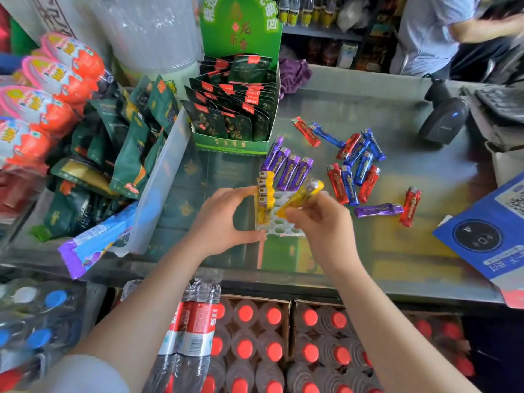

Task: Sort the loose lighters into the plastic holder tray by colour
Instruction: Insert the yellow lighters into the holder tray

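Note:
A white plastic holder tray sits on the glass counter between my hands. Several yellow lighters stand upright in its left column. My left hand grips the tray's left side, thumb along the front edge. My right hand pinches a yellow lighter, tilted over the tray's open slots. A row of purple lighters lies just behind the tray. Red and blue lighters lie scattered to the right, with one purple lighter and a red lighter nearer the right edge.
A green display box of dark sachets stands behind the tray. A clear bin of snack packs is at the left. A barcode scanner and a blue payment sign are at the right. Bottled drinks are stacked below the counter.

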Demonstrator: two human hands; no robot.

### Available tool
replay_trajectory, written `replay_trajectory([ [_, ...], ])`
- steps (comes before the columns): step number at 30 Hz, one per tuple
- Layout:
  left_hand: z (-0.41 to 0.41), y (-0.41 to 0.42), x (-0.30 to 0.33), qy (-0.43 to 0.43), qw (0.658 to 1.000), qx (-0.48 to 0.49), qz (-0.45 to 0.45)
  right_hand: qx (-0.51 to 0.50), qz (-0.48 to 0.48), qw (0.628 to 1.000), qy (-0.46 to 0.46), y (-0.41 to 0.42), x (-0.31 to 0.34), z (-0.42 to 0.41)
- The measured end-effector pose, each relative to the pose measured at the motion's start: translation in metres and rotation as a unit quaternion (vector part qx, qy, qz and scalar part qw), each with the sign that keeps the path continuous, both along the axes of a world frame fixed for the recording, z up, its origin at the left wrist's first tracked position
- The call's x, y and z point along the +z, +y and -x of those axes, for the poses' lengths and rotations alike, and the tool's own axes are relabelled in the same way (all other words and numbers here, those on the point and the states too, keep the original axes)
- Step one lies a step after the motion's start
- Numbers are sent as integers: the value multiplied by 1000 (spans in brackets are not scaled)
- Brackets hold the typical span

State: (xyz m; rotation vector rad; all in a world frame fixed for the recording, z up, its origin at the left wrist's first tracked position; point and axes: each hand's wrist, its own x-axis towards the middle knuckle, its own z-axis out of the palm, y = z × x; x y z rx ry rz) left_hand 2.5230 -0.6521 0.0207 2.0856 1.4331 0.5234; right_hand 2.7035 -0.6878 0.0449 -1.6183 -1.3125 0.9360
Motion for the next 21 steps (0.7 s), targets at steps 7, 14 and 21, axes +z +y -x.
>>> replay_trajectory([
  [7,2,0,-7,-9,1000,-1,-1,73,1,996,-54,-10,-18,21],
  [14,1,-1,-8,8,1000,5,3,128,-54,964,-227,-10,-5,20],
  [21,-1,1,0,1,999,9,53,138,-36,946,-290,-8,-8,23],
])
